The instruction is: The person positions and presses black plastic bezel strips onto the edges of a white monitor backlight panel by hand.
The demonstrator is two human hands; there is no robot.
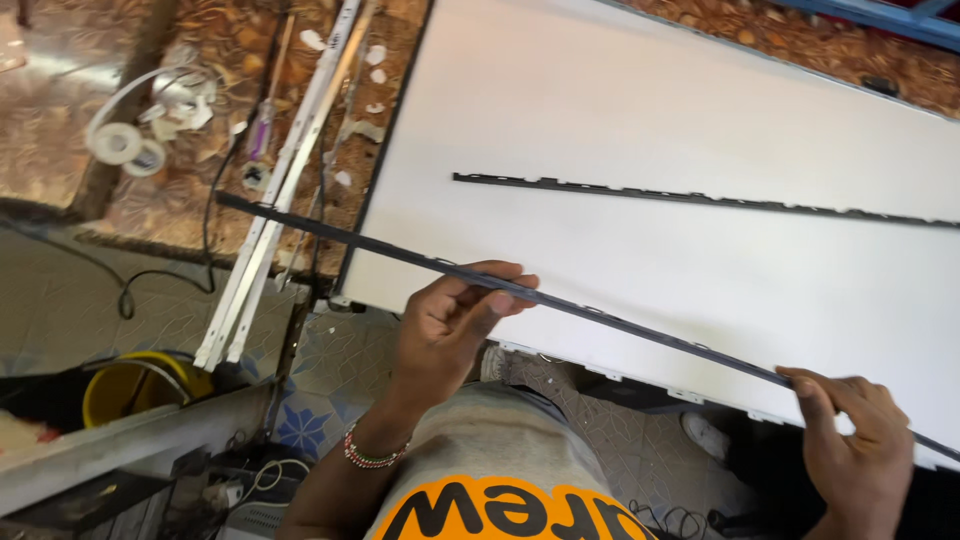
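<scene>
a long dark bezel strip [620, 322] is held across the view, running from ten o'clock down to four o'clock over the near edge of a large white display panel [700, 130]. the left hand [450, 325] is closed around the strip near its middle, thumb on top. the right hand [850, 440] is pinched on it at four o'clock. a second dark strip [700, 197] lies flat on the panel at one o'clock. white led strips [290, 170] and tape rolls [125, 148] rest on the patterned worktop [200, 60] at ten o'clock.
</scene>
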